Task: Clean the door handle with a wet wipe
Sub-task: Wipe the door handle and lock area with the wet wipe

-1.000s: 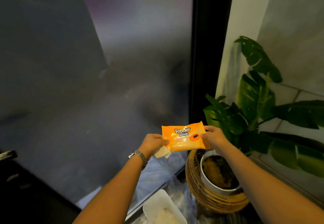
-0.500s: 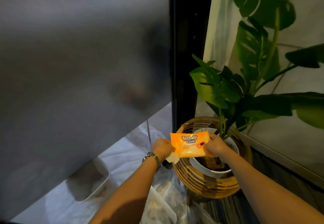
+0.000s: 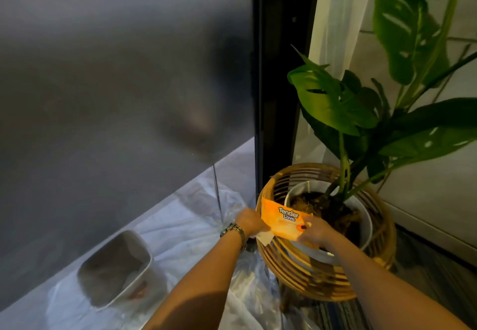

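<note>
An orange wet-wipe pack (image 3: 282,220) marked "Tender Love" is held low in front of me, just over the rim of a wicker planter. My left hand (image 3: 249,220), with a wristwatch, grips the pack's left end, and a white wipe (image 3: 264,238) sticks out below it. My right hand (image 3: 313,230) pinches the pack's right end near a dark tab. No door handle shows in this view; a frosted glass door (image 3: 116,84) and its black frame (image 3: 278,71) fill the left and centre.
A wicker planter (image 3: 304,273) holds a white pot (image 3: 366,223) with a large-leaved green plant (image 3: 343,107). A white tray (image 3: 113,270) lies on crumpled plastic sheeting (image 3: 185,223) on the floor. A tiled wall stands at right.
The view has tilted downward and both hands have lowered the pack from chest height to just over the planter rim. The grip on the pack is unchanged.
</note>
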The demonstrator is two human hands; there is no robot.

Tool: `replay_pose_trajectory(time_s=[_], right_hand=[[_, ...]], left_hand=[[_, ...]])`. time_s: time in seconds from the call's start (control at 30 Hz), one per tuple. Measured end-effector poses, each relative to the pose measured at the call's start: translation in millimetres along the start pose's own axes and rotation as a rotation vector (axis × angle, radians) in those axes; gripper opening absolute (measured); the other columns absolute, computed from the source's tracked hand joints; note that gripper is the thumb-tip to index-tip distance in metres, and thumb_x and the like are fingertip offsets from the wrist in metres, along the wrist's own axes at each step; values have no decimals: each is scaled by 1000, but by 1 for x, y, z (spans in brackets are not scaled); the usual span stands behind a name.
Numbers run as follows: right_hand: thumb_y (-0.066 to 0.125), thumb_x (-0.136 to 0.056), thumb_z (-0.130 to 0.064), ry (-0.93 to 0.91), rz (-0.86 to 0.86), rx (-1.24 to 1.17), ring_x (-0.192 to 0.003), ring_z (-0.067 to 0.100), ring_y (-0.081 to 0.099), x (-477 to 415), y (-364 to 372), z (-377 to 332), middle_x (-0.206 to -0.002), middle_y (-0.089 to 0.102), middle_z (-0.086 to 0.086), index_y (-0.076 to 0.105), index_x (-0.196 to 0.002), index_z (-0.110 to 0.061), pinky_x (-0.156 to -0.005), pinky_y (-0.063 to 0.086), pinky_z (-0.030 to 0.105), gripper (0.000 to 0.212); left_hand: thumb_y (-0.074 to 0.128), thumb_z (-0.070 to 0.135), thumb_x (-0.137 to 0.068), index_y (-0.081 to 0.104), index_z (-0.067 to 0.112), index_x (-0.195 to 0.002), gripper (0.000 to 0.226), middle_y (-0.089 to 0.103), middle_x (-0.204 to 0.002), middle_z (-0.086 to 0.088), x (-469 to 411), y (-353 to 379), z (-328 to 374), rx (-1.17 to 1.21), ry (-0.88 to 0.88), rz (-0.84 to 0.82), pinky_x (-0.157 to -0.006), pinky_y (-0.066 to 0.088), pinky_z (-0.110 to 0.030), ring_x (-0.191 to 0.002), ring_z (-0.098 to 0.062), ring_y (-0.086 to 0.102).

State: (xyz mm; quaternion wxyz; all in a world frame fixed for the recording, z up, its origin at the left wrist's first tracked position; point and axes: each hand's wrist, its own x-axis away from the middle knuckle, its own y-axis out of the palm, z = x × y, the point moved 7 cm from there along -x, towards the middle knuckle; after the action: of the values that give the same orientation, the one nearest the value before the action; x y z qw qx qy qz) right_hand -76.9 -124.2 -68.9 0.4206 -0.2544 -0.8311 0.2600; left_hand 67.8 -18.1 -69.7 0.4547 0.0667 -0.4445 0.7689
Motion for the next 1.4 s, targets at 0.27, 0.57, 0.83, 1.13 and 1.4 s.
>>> replay_pose_trajectory(time_s=[0.27,0.57,0.83,1.13,1.4], right_hand=[[60,-91,-27,-143,-160,-386,-117,31,53,62,-21,-90,-117,57,14,55,-124,-1,-79,39,32,43],[67,-84,-5,-324,-285,-684,-74,17,63,195,-99,-253,-82,66,8,60,-111,-7,-63,49,26,28],[59,-84,6,-534,-340,-636,-87,24,62,317,-142,-359,-96,63,14,65,-93,-8,-77,52,30,17],[40,-86,4,-726,-576,-394,-81,21,59,444,-89,-441,-88,61,10,62,-89,-3,-68,52,32,24],[41,-84,8,-880,-596,-405,-73,19,59,500,-71,-489,-82,61,9,65,-91,-3,-60,50,29,27]], left_hand=[[62,4,-75,50,15,-56,25,53,-69,-8,64,-94,28,480,-20,251,-63,46,-31,-69,-21,52],[55,-8,-79,61,16,-76,24,58,-81,-8,218,-251,92,840,121,369,-57,50,-28,-77,-21,55],[67,4,-79,65,14,-80,10,63,-84,-5,358,-361,94,773,203,421,-66,49,-26,-75,-16,59],[43,51,-90,63,10,-102,47,66,-81,3,463,-386,70,726,161,236,-70,45,-24,-79,-14,56],[64,33,-83,58,10,-118,42,64,-115,-10,536,-422,30,776,154,476,-86,51,-38,-108,-26,60]])
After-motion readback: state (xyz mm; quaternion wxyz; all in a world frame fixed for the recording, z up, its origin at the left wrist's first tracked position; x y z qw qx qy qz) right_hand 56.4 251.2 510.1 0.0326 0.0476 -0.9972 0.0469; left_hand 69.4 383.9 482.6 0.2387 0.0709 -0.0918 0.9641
